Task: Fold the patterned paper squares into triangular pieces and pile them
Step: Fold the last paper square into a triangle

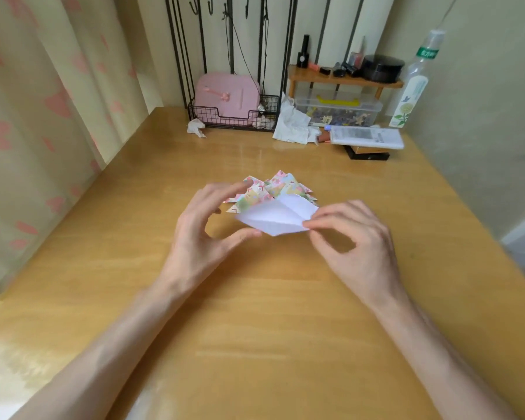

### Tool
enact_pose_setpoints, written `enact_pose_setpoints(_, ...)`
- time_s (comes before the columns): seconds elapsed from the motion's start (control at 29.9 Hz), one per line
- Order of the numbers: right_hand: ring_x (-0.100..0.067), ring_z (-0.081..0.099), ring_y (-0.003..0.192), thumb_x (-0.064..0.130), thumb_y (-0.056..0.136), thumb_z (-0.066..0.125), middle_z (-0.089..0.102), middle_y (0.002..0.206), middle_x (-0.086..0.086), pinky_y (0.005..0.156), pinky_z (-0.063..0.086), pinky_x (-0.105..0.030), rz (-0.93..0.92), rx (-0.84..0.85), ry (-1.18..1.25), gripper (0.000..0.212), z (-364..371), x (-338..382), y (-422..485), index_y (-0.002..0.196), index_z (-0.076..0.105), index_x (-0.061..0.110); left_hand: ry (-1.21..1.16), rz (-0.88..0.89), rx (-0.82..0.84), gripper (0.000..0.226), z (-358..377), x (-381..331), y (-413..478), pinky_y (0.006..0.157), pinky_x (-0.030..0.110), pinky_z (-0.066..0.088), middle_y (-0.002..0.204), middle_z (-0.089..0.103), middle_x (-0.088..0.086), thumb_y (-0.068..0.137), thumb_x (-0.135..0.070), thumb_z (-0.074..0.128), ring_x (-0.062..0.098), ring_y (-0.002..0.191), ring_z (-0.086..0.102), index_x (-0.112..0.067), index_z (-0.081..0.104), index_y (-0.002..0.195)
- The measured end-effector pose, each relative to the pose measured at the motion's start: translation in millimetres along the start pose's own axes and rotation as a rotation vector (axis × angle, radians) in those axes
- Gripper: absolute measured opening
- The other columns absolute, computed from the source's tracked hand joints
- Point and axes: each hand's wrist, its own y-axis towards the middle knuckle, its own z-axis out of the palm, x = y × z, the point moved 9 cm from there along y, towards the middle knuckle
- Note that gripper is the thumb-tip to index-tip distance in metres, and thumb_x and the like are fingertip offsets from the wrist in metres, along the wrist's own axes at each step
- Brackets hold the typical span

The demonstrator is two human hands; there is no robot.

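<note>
A paper square (pixel 278 218) lies white side up and creased, lifted a little above the middle of the wooden table (pixel 255 313). My right hand (pixel 355 241) pinches its right corner between thumb and forefinger. My left hand (pixel 206 222) is curved around its left side, the thumb tip touching the near left edge and the fingers arched over the far edge. Just behind the square sits a pile of folded patterned triangles (pixel 273 186) in pink, green and blue, partly hidden by the square and my left fingers.
At the table's back stand a black wire basket (pixel 234 116) with a pink case, crumpled white paper (pixel 291 122), a clear plastic box (pixel 340 110) under a small wooden shelf (pixel 346 78), a flat white packet (pixel 365 137) and a plastic bottle (pixel 415 83). Curtains hang on the left.
</note>
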Motion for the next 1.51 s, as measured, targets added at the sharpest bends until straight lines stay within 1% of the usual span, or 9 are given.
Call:
enact_pose_setpoints(0.13,-0.019,0.063,0.093,0.007,0.079,0.081,0.072,0.097,0.011,0.074,0.043,-0.04,-0.145,0.118,-0.188,0.014,8.0,-7.9,-22.8,0.084,0.078,0.02,0.296,0.276,0.204,0.008,26.3,-13.3,-12.3,0.078,0.035,0.048,0.105,0.064,-0.008,0.094,-0.033,0.073,0.016,0.094,0.061,-0.03,0.079,0.1)
enact_pose_setpoints(0.47,-0.009,0.06,0.091,0.026,0.084,0.074,0.066,0.098,0.018,0.078,0.044,-0.036,0.033,0.358,-0.05,0.017,32.5,-24.2,-37.9,0.1,0.077,0.03,0.341,0.285,0.401,0.01,49.1,-11.0,-23.9,0.075,0.033,0.055,0.1,0.07,-0.015,0.094,-0.036,0.07,0.011,0.086,0.066,-0.029,0.077,0.094)
enact_pose_setpoints(0.7,-0.013,0.071,0.092,-0.003,0.073,0.063,0.074,0.095,0.013,0.08,0.055,-0.038,0.146,0.322,0.16,0.029,34.6,-28.1,-34.6,0.087,0.074,0.019,0.334,0.269,0.466,0.027,55.9,-12.6,-25.6,0.087,0.039,0.051,0.117,0.065,-0.015,0.095,-0.041,0.068,0.012,0.114,0.06,-0.029,0.072,0.118)
enact_pose_setpoints(0.8,-0.007,0.07,0.106,-0.007,0.063,0.052,0.076,0.1,0.013,0.089,0.054,-0.036,0.257,0.32,0.263,0.036,34.3,-38.0,-36.4,0.082,0.072,0.017,0.355,0.307,0.434,0.016,52.7,-14.0,-25.6,0.084,0.039,0.051,0.111,0.068,-0.014,0.095,-0.03,0.068,0.015,0.112,0.062,-0.028,0.075,0.109)
enact_pose_setpoints(0.94,-0.013,0.06,0.107,-0.003,0.067,0.077,0.069,0.106,0.012,0.092,0.048,-0.031,0.107,0.333,0.122,0.033,34.6,-27.6,-31.4,0.089,0.077,0.022,0.426,0.389,0.41,0.019,53.8,-19.6,-27.7,0.075,0.037,0.051,0.101,0.071,-0.008,0.101,-0.027,0.059,0.018,0.097,0.067,-0.021,0.077,0.102)
enact_pose_setpoints(1.1,-0.013,0.06,0.093,0.014,0.08,0.086,0.068,0.09,0.017,0.085,0.049,-0.03,0.113,0.339,0.123,0.016,27.2,-32.9,-31.2,0.088,0.081,0.027,0.43,0.278,0.436,0.013,49.4,-13.1,-25.8,0.072,0.033,0.052,0.101,0.07,-0.013,0.095,-0.025,0.067,0.017,0.08,0.064,-0.028,0.075,0.105)
enact_pose_setpoints(1.2,-0.011,0.062,0.096,0.023,0.085,0.082,0.071,0.091,0.021,0.087,0.05,-0.031,0.156,0.42,0.158,0.009,33.6,-40.0,-36.7,0.091,0.082,0.029,0.402,0.205,0.499,0.022,54.6,-14.0,-28.8,0.076,0.029,0.052,0.102,0.068,-0.016,0.094,-0.045,0.066,0.011,0.086,0.062,-0.035,0.073,0.111)
enact_pose_setpoints(1.37,-0.012,0.061,0.098,0.029,0.095,0.072,0.07,0.093,0.021,0.085,0.047,-0.024,0.215,0.518,0.213,0.007,42.8,-40.8,-42.1,0.094,0.078,0.027,0.3,0.092,0.511,0.034,60.6,-16.5,-30.5,0.065,0.034,0.052,0.087,0.064,-0.016,0.102,-0.053,0.051,0.003,0.077,0.061,-0.03,0.072,0.088)
enact_pose_setpoints(1.51,-0.014,0.058,0.089,0.031,0.096,0.071,0.068,0.083,0.013,0.073,0.037,-0.013,0.318,0.467,0.235,0.004,46.4,-47.2,-42.4,0.094,0.075,0.03,0.233,-0.066,0.435,0.034,61.8,-5.9,-32.2,0.062,0.034,0.049,0.072,0.061,-0.011,0.099,-0.052,0.056,0.011,0.064,0.054,-0.026,0.067,0.081)
